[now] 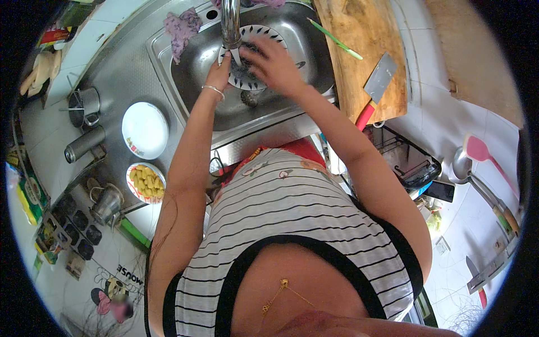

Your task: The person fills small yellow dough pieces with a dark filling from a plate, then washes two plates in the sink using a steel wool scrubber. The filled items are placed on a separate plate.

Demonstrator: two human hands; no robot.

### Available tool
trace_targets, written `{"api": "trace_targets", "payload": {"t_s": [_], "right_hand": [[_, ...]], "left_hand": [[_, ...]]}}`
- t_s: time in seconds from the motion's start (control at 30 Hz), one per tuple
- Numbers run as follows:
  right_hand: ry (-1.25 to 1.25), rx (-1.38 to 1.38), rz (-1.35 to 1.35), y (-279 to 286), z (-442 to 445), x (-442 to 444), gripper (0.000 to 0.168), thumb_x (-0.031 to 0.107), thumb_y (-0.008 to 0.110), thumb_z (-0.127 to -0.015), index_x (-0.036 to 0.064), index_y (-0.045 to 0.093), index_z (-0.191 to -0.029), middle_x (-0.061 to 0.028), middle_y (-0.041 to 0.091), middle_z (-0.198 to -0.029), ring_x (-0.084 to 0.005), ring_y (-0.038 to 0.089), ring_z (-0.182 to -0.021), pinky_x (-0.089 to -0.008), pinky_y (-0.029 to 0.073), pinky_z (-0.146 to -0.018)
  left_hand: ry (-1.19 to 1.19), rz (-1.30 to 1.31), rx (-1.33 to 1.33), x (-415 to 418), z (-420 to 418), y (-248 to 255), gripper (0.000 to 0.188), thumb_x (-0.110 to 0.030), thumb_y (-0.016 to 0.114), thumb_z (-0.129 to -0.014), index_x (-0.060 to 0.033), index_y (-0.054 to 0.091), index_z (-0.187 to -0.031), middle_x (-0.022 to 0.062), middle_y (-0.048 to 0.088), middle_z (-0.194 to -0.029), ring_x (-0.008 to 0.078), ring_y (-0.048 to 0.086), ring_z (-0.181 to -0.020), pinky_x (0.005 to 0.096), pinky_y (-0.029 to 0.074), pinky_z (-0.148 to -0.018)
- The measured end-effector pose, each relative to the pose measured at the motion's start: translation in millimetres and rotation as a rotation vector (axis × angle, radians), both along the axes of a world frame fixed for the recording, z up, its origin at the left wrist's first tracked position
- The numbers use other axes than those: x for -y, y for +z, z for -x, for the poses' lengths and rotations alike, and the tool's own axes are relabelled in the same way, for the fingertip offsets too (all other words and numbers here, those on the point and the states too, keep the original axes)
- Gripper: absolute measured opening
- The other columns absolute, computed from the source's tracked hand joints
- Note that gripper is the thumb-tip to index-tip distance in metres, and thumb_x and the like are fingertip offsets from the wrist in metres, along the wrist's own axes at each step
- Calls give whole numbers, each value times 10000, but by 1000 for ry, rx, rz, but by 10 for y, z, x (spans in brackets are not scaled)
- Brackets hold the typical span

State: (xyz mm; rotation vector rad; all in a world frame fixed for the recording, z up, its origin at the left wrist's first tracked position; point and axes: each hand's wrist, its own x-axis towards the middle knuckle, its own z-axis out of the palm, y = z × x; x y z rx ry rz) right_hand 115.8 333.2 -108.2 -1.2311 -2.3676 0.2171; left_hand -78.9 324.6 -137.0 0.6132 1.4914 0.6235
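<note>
Under the chrome faucet [231,25], my left hand [220,72] grips the rim of a white plate with dark leaf-shaped marks [248,83], its thumb on the near-left edge. Water runs from the spout onto the plate. My right hand [273,63] is spread over the plate's right part, its fingers blurred; whether they touch the surface I cannot tell. More patterned rim shows beyond my right hand, perhaps of a second plate. Below lies the steel sink [198,101] with its drain strainer [249,98].
Right of the sink, a wooden board [351,90] holds a cleaver [381,78] and a green onion stalk [334,38]. On the left counter are a white plate [145,129], a bowl of yellow pieces [146,183] and a steel mug [85,107]. A purple cloth [181,31] hangs over the sink's edge.
</note>
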Motion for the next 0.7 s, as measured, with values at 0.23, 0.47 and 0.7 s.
{"api": "trace_targets", "payload": {"t_s": [0.23, 0.47, 0.7], "right_hand": [[109, 54, 108, -347, 349, 115, 416, 159, 647, -785, 161, 570, -1194, -98, 455, -1392, -324, 437, -1272, -506, 398, -978], [-366, 100, 153, -306, 307, -100, 459, 230, 748, -748, 138, 553, -1153, -115, 467, -1288, -361, 476, -1119, -491, 411, -907], [-199, -522, 251, -376, 551, 59, 472, 252, 667, -814, 70, 513, -1222, -188, 519, -1253, -413, 477, -1152, -497, 373, -1006]], "left_hand": [[11, 89, 52, 146, -17, -101, 882, -763, 355, -874, -41, 421, -1376, 167, 525, -1309, 333, 579, -1138, 478, 563, -825], [196, -30, 105, 216, -219, 7, 790, -685, 325, -933, -31, 399, -1370, 191, 564, -1233, 322, 641, -1037, 437, 605, -731], [125, 35, 164, 195, -226, -126, 769, -723, 323, -917, -113, 439, -1371, 108, 563, -1250, 275, 572, -1130, 493, 572, -767]]}}
